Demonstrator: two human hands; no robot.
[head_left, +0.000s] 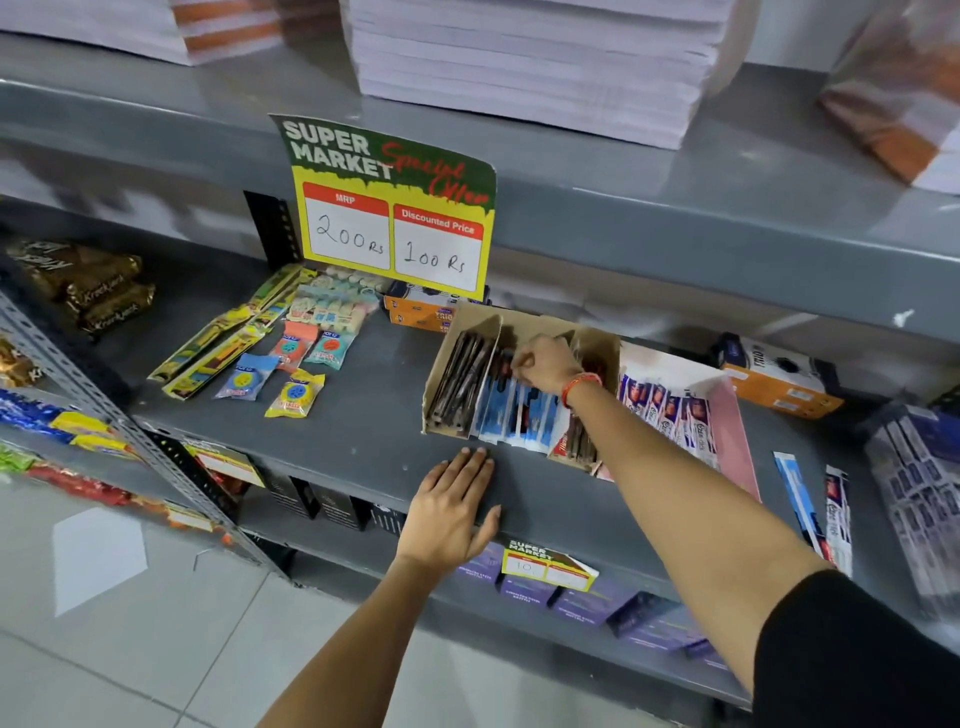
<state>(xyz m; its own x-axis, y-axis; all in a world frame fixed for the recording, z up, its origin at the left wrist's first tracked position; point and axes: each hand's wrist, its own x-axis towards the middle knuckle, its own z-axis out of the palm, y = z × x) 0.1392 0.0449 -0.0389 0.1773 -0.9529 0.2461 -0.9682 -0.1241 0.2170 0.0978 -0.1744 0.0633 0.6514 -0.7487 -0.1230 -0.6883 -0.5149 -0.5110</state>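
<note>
A brown cardboard box (457, 332) with dividers stands on a grey metal shelf (363, 431). Its compartments hold dark packets (462, 379) on the left and blue-and-white packets (514, 415) in the middle. My right hand (545, 364), with an orange thread on its wrist, reaches into the middle of the box with curled fingers; what they pinch I cannot make out. My left hand (452, 509) lies flat on the shelf's front edge, fingers straight, just in front of the box.
A yellow price sign (389, 208) hangs from the shelf above. Small packets (291, 364) lie at the left, an open pink box of sachets (685, 410) and an orange box (779, 384) at the right. Paper stacks (530, 67) fill the upper shelf. Purple boxes (582, 603) stand below.
</note>
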